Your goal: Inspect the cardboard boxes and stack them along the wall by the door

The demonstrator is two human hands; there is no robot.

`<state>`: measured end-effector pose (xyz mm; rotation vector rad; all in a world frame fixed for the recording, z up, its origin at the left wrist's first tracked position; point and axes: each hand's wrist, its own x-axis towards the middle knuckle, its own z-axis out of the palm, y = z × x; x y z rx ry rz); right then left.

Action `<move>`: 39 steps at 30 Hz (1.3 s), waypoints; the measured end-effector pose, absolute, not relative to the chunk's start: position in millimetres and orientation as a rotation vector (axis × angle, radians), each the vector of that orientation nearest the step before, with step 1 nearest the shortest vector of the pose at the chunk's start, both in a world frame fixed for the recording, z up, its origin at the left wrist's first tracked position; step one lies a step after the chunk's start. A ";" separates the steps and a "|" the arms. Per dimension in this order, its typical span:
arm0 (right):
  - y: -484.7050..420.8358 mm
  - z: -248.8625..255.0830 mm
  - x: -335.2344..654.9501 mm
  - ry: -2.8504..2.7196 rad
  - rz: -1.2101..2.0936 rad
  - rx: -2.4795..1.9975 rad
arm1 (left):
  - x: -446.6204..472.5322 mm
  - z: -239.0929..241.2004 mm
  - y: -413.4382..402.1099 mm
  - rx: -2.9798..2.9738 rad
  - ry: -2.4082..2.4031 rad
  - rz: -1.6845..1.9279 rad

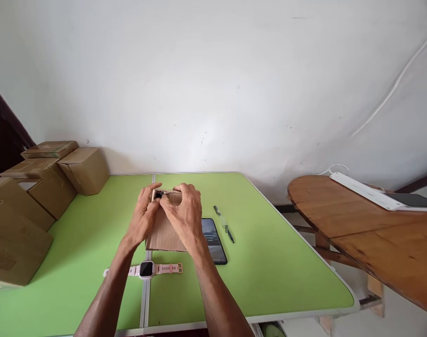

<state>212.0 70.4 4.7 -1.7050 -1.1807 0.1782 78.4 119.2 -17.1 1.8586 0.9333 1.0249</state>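
Note:
A small brown cardboard box (162, 234) stands on the green table (269, 262), near its middle. My left hand (143, 220) grips the box's left side, fingers curled over the top edge. My right hand (185, 213) wraps the right side and presses on the top flap, where a dark opening shows. A pink smartwatch (146, 269) lies flat in front of the box, close to my wrists. A black phone (214, 241) lies just right of the box, partly behind my right hand. A dark pen (224, 223) lies further right.
Several closed cardboard boxes (31, 196) are stacked along the table's left edge. A round wooden table (375, 234) stands to the right with a white power strip (368, 191) on it. A white wall rises behind.

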 end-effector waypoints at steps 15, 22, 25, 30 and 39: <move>50.2 -22.1 273.1 -1.182 0.404 -1.452 | 92.4 -20.5 125.6 1.912 0.931 1.004; 7.4 -109.5 382.0 -0.897 0.349 -2.103 | 91.9 -22.6 127.9 1.928 0.905 0.984; 3.6 -127.0 398.4 -0.889 0.431 -2.163 | 94.3 -20.8 126.7 1.936 0.895 0.966; 4.8 -115.0 406.9 -0.926 0.568 -1.999 | 90.1 -16.7 127.1 1.872 0.900 0.951; 22.6 -6.2 310.0 -0.908 0.756 -0.947 | 82.6 -18.5 131.1 1.816 0.848 0.894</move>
